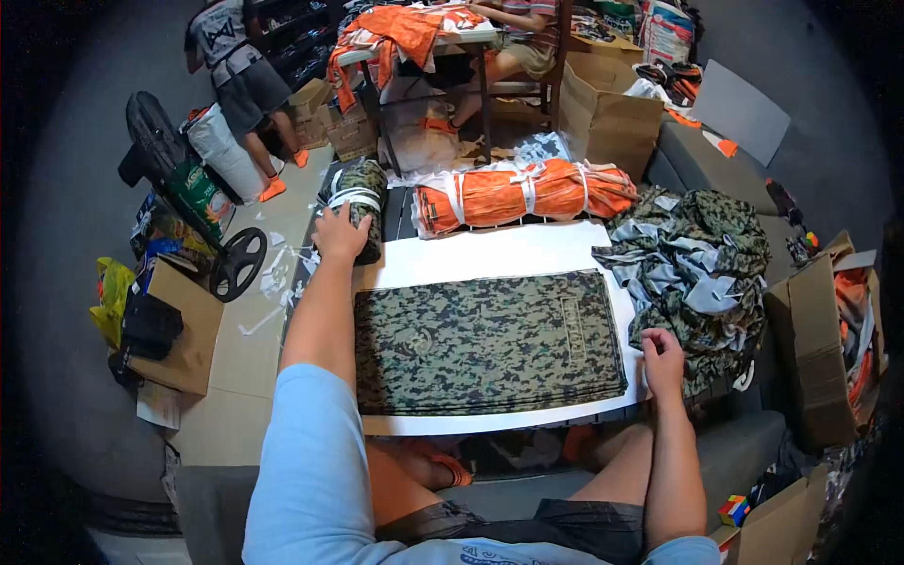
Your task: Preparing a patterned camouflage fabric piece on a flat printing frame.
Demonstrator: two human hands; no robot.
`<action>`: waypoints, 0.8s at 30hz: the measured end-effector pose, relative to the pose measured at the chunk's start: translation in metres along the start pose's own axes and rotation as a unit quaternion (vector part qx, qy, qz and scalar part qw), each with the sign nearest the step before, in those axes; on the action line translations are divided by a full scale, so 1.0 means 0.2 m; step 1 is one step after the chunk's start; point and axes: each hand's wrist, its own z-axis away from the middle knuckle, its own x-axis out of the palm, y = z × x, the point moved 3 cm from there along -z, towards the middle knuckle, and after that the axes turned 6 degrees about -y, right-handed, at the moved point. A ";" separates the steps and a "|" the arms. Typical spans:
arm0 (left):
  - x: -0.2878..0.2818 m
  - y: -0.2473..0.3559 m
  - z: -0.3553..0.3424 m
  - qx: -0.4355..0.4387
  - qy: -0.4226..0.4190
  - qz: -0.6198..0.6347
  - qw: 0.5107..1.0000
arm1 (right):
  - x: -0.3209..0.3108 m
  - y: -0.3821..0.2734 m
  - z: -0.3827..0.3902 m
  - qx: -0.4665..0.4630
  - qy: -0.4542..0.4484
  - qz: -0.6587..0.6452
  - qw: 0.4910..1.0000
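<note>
My left hand reaches forward onto a rolled camouflage fabric bundle bound with white strips. Its fingers bend over the roll's near left side by the strips, gripping it. In front of me a flat, neat stack of camouflage fabric panels lies on a white board. Off the stack's right edge is my right hand, its fingers curled in; whether anything is between them cannot be made out. Just beyond that hand lies a loose heap of camouflage fabric, some grey undersides turned up.
Behind the board sits an orange fabric bundle tied with white strips. White scraps litter the left side. Cardboard boxes stand at left and right. Two other people are farther back, one by a table piled with orange fabric.
</note>
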 end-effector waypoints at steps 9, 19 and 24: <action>0.03 0.10 -0.05 0.016 0.073 0.004 0.997 | 0.04 -0.02 -0.07 0.012 -0.011 -0.029 0.999; -0.17 0.22 0.22 -0.006 -0.007 -0.005 1.000 | -0.22 -0.05 0.01 0.009 -0.042 0.036 0.998; -0.22 0.18 0.65 0.182 0.143 0.037 0.972 | -0.24 -0.11 0.03 -0.031 -0.067 0.007 0.997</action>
